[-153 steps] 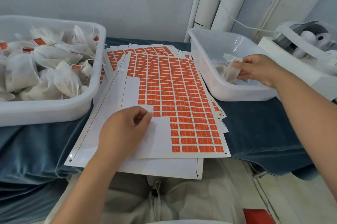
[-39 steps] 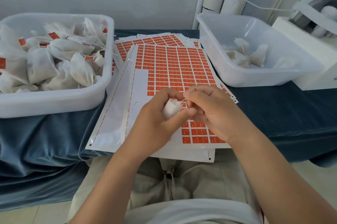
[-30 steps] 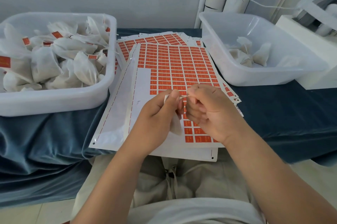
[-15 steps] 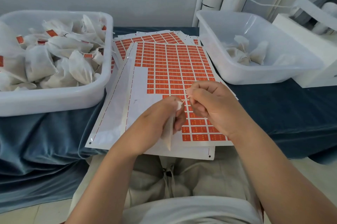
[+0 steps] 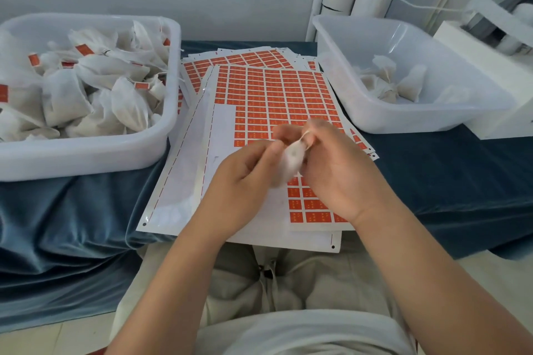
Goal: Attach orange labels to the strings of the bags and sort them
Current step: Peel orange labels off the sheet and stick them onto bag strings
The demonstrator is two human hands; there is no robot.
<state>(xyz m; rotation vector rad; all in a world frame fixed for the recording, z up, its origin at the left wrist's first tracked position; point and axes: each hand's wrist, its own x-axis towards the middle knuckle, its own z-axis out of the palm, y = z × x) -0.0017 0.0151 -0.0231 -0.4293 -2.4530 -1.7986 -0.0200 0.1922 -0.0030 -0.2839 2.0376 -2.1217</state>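
The right hand [image 5: 340, 172] has left the tub [image 5: 403, 122] at 2 o'clock, where it was reaching in five seconds back. It now meets the left hand [image 5: 245, 181] at centre, above the sheet [image 5: 274, 95]. The left hand has lifted off that sheet, where its fingers were picking. A bag [image 5: 291, 161] is now held between them. Half a second ago it hung down from the left fingers; now it is raised, top toward 1 o'clock. The right fingers seem to pinch its string [image 5: 305, 135], though blur obscures the grip.
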